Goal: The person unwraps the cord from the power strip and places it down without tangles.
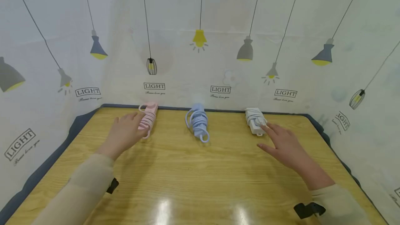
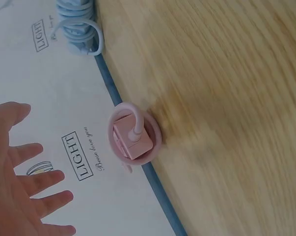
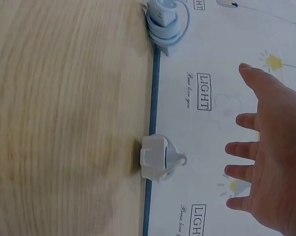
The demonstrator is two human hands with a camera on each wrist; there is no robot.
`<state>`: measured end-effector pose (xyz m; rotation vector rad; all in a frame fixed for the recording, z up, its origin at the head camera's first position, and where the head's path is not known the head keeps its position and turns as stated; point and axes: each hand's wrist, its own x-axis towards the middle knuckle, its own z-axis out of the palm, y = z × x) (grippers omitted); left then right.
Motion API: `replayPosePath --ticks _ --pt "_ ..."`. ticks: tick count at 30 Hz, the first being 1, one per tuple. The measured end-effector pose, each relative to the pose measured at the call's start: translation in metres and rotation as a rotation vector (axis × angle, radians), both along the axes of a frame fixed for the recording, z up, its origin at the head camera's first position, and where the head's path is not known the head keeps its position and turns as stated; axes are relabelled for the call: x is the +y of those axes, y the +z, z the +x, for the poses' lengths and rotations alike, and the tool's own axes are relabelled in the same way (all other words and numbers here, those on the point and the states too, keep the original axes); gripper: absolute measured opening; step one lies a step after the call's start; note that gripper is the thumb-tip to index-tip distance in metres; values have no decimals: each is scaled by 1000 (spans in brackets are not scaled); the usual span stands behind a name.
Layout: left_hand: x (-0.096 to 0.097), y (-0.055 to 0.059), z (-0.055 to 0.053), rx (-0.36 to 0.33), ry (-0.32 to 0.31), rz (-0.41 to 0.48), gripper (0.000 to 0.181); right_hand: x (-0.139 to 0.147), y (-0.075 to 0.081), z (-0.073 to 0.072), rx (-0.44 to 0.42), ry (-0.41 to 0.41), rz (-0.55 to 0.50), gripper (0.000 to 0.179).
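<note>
Along the back of the wooden table lie three power strips, each wrapped in its own cord. My left hand (image 1: 126, 131) hovers by the pink power strip (image 1: 151, 116), overlapping part of it in the head view; its fingers are spread in the left wrist view. The blue power strip (image 1: 199, 121) lies in the middle, with a loop of cord at its near end. At the right, my right hand (image 1: 285, 145) reaches toward the white power strip (image 1: 256, 122), fingertips overlapping its edge in the head view. The right wrist view shows those fingers extended with nothing in them.
The wooden table (image 1: 200, 169) has a dark blue border (image 1: 225, 110) along its back and sides. Behind it stands a pale cloth backdrop (image 1: 181, 16) printed with lamps and LIGHT lettering. Black straps (image 1: 307, 210) sit on both sleeves.
</note>
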<state>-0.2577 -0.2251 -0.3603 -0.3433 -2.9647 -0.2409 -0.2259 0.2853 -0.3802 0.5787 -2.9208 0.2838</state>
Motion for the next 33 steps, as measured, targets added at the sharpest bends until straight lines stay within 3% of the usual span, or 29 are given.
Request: replayPosePath --ticks 7,15,23,33 --pt "10 -7 -16 -31 11 14 56 -13 -7 1 -9 31 -25 71" --pt "14 -11 -24 -54 18 -7 54 -28 -11 5 -22 81 -29 72" --pt "10 -23 -41 -171 68 105 52 -44 -14 7 -19 138 -32 69" --pt "4 -37 -64 -262 115 158 60 -57 -17 14 -51 175 -27 68"
